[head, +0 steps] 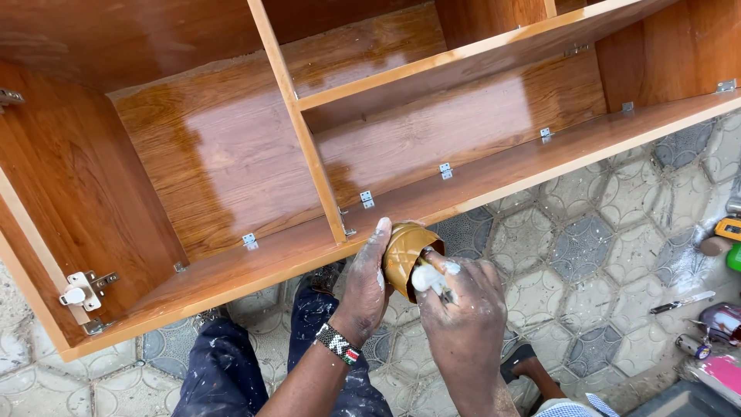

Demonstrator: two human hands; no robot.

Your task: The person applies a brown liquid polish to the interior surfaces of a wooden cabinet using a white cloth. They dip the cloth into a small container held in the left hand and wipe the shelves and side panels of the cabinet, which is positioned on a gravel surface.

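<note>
Two bare hands, dusted with white paste, at work on a small golden-brown container (403, 253) with a quilted diamond pattern, held up in the air at the near centre, just in front of a wooden cabinet's near edge. Left hand (365, 282) wrapped around the container's left side, grip clamped on it, thumb pointing up along its wall. Right hand (461, 305) at the container's open mouth, fingers pinched together on a lump of white putty (427, 276) and pressed against the rim. Beaded black, white, red and green bracelet (338, 344) on the left wrist. Dark blue trousers (228, 371) flecked with white paint below the forearms.

Beyond the hands, a glossy orange-brown wooden cabinet (231, 154) lying on its back, open side up, filling the far and left parts of the scene. Upright divider (297, 116) splitting the interior, with a long shelf (478, 50) running to the right. Small metal brackets (367, 199) along the inner near wall. White-and-metal hinge (83, 289) on the left side panel.

Underneath, a paved floor (587, 247) of grey and pale patterned tiles. At the far right edge, well apart from the hands, a knife-like blade (683, 302) lying flat on the paving, and near it a few small items too cropped to identify.
</note>
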